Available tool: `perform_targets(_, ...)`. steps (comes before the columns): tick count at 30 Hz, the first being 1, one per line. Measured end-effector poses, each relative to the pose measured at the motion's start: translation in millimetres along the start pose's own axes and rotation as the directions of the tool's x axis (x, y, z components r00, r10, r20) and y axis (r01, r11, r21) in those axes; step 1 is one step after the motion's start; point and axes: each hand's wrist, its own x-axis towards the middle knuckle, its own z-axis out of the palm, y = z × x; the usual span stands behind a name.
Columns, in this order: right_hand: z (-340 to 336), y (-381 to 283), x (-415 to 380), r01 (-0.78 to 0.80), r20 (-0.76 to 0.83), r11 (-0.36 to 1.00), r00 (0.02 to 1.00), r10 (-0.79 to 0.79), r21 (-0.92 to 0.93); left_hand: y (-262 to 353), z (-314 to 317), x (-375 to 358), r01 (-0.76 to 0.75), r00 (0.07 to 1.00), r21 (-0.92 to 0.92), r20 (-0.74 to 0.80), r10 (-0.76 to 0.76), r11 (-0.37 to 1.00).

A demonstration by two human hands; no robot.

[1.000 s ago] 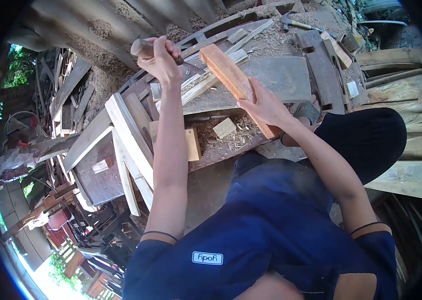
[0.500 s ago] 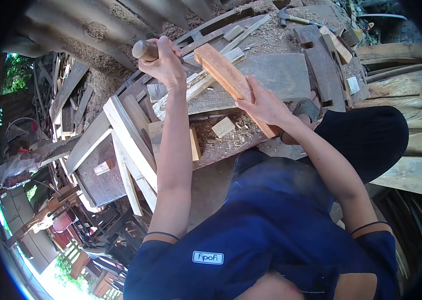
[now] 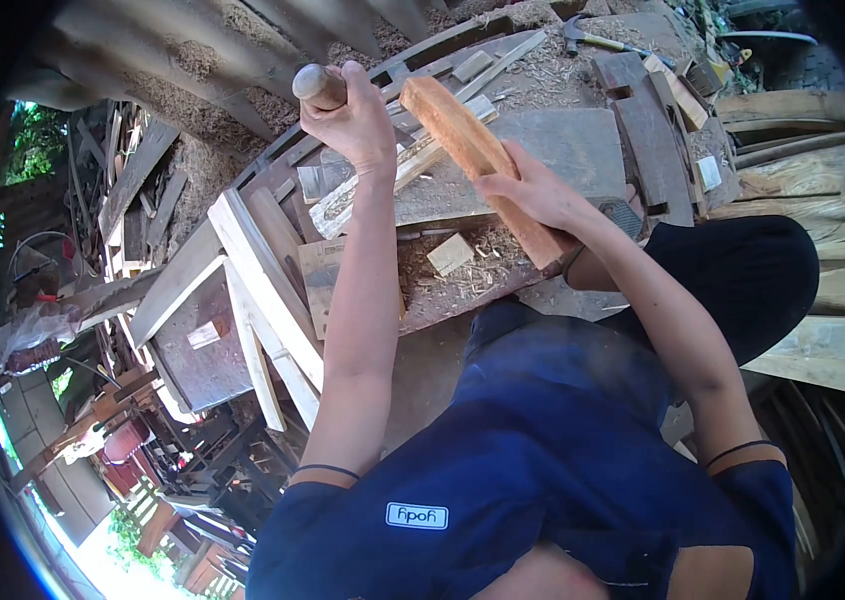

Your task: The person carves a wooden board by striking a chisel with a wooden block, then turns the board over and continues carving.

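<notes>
My left hand (image 3: 355, 118) is closed round a round wooden tool handle (image 3: 317, 84), whose blunt end sticks out past the thumb side. The rest of that tool is hidden behind the hand and forearm. In my right hand (image 3: 535, 190) is a long, reddish-brown wooden block (image 3: 463, 135), gripped near its lower half and slanting up towards the left. The block's upper end is a little to the right of my left hand, apart from it. Beneath the hands lies a pale wood strip (image 3: 421, 162), across a broad grey board (image 3: 563, 150).
A claw hammer (image 3: 593, 38) lies at the back. Dark notched boards (image 3: 643, 130) are at the right, and pale planks (image 3: 258, 265) lean at the left. Shavings and a small wood offcut (image 3: 451, 254) are near the front. A bare foot in a sandal (image 3: 621, 215) rests beside the block.
My left hand and the tool handle have shifted slightly right and up. The wooden block in my right hand has moved a little to the right.
</notes>
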Motion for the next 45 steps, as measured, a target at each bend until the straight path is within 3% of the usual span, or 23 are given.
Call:
perform_targets(10, 1.3, 3.8, -4.0, 0.006, -0.051, 0.999, 0.999, -0.008, -0.039, 3.7, -1.4, -4.2, 0.011, 1.0, 0.008, 0.003, -0.011, 1.0)
perform_targets(19, -1.7, 2.8, -5.4, -0.033, 0.033, 0.999, 0.999, 0.033, -0.005, -12.1, -0.1, -1.1, -0.111, 0.993, 0.121, 0.052, 0.105, 0.986)
perform_targets(31, -7.8, -8.3, -5.1, -0.013, 0.042, 1.0, 0.999, 0.014, -0.022, -14.5, 4.4, -0.1, -0.116, 0.991, 0.142, 0.08, 0.105, 0.983)
perform_targets(33, -12.9, -23.7, 0.6, 0.076, -0.089, 0.996, 0.993, -0.08, -0.053, -14.3, 3.4, -1.2, -0.114, 0.992, 0.137, 0.064, 0.106, 0.984)
perform_targets(34, -17.3, -38.0, 2.5, 0.199, -0.155, 0.979, 0.967, -0.202, -0.035, -14.3, 1.4, -3.1, -0.109, 0.993, 0.133, 0.048, 0.104, 0.985)
perform_targets(37, -38.5, -113.1, -4.3, 0.543, -0.277, 0.839, 0.799, -0.533, -0.047, 1.1, 4.5, -12.8, -0.182, 0.983, 0.269, 0.065, 0.17, 0.946)
perform_targets(38, -45.4, -139.1, -11.9, 0.543, -0.28, 0.838, 0.798, -0.534, -0.049, 1.5, 4.3, -13.3, -0.183, 0.983, 0.266, 0.067, 0.171, 0.947)
perform_targets(40, -51.7, -175.6, -29.2, 0.633, -0.19, 0.726, 0.705, -0.684, -0.268, -3.6, -0.2, -14.3, -0.287, 0.957, 0.287, 0.134, 0.258, 0.914)
perform_targets(41, -47.8, -175.3, -31.7, 0.635, -0.191, 0.723, 0.701, -0.687, -0.272, -16.3, -5.2, -15.1, -0.364, 0.93, 0.42, 0.115, 0.349, 0.831)
perform_targets(42, -42.3, -173.8, -33.5, 0.519, -0.078, 0.733, 0.791, -0.607, -0.439, -16.8, -7.0, -16.6, -0.369, 0.928, 0.416, 0.113, 0.355, 0.831)
perform_targets(43, -39.3, -175.1, -34.6, 0.402, 0.01, 0.692, 0.869, -0.496, -0.599, -16.9, -8.9, -17.3, -0.038, 0.999, -0.013, 0.016, 0.038, 0.999)
perform_targets(44, -41.1, -178.4, -35.0, 0.404, 0.006, 0.688, 0.864, -0.503, -0.603, -17.2, -10.3, -16.8, 0.296, 0.953, -0.446, 0.079, -0.292, 0.845)
perform_targets(45, -46.2, -185.4, -36.0, 0.4, 0.028, 0.701, 0.878, -0.477, -0.59, -17.2, -9.6, -15.3, 0.281, 0.959, -0.4, 0.082, -0.271, 0.872)
